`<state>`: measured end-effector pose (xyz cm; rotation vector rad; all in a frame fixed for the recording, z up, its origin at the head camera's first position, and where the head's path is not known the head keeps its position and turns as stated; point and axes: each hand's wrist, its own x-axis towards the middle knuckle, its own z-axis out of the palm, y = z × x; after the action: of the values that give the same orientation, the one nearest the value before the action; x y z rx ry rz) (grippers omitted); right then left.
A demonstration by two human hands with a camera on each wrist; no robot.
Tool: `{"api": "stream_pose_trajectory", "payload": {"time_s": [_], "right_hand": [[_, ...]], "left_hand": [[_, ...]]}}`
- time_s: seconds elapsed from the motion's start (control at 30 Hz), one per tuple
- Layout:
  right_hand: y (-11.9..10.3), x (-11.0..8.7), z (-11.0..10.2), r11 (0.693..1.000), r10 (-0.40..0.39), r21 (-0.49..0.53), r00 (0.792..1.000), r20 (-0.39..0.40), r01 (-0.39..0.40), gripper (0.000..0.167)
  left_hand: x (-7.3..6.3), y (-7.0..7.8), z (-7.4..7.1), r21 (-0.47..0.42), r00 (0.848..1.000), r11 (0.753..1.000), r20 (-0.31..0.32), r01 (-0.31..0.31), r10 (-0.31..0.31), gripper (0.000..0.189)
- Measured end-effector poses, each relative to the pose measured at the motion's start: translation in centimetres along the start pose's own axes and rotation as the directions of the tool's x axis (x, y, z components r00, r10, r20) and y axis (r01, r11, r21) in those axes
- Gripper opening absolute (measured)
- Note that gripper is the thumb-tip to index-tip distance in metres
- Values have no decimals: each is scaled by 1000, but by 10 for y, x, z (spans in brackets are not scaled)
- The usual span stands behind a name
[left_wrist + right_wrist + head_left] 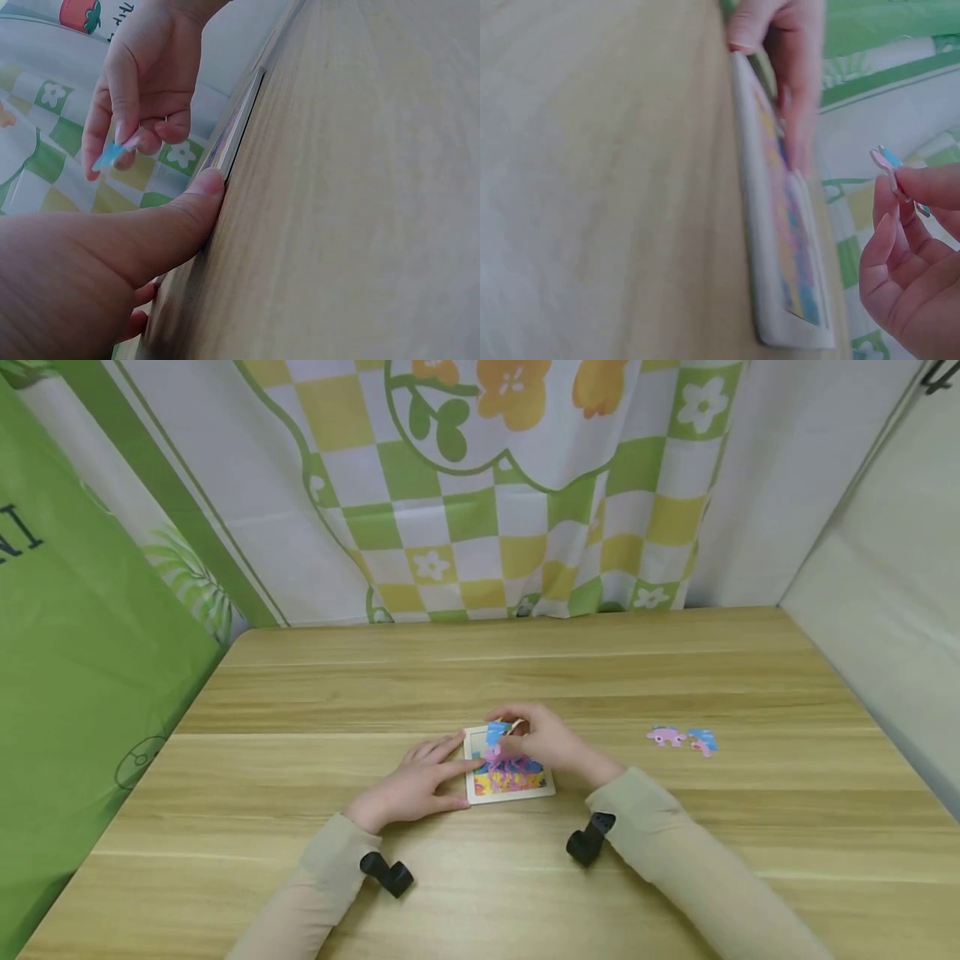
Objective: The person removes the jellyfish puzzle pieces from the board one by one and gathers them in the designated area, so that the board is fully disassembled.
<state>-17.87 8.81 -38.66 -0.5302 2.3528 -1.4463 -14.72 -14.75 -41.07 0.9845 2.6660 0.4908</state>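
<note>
A small jigsaw puzzle in a white frame (513, 799) lies on the table, its lower part filled with yellow, blue and pink pieces. My left hand (416, 782) rests at the frame's left side, the thumb at its edge and the index finger reaching over the picture. Above the puzzle's upper part, my right hand (547, 743) pinches a blue and pink puzzle piece (889, 159) between thumb and fingers. In the left wrist view that piece is held clear of the frame. Part of the picture is hidden beneath the right hand.
Two loose pieces lie on the table (337, 685) to the right: a pink one (666, 737) and a blue and pink one (703, 741). A checked curtain (480, 527) hangs behind the table, with a green cloth (90, 635) on the left.
</note>
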Motion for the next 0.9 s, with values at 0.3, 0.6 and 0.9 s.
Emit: {"api": "stream_pose_trajectory", "payload": {"time_s": [0.3,0.6,0.9], "right_hand": [[11,-9,-20,996,-53,-70,999,-4,52,33],[21,-21,-43,988,-102,-110,994,29,105,32],[34,-37,-73,987,17,-163,999,39,-11,42]], "left_hand": [[-1,2,-2,15,1000,1000,7,11,-11,58],[-1,2,-1,9,1000,1000,-2,9,-9,58],[-1,2,-1,13,1000,1000,1,5,-5,58]]}}
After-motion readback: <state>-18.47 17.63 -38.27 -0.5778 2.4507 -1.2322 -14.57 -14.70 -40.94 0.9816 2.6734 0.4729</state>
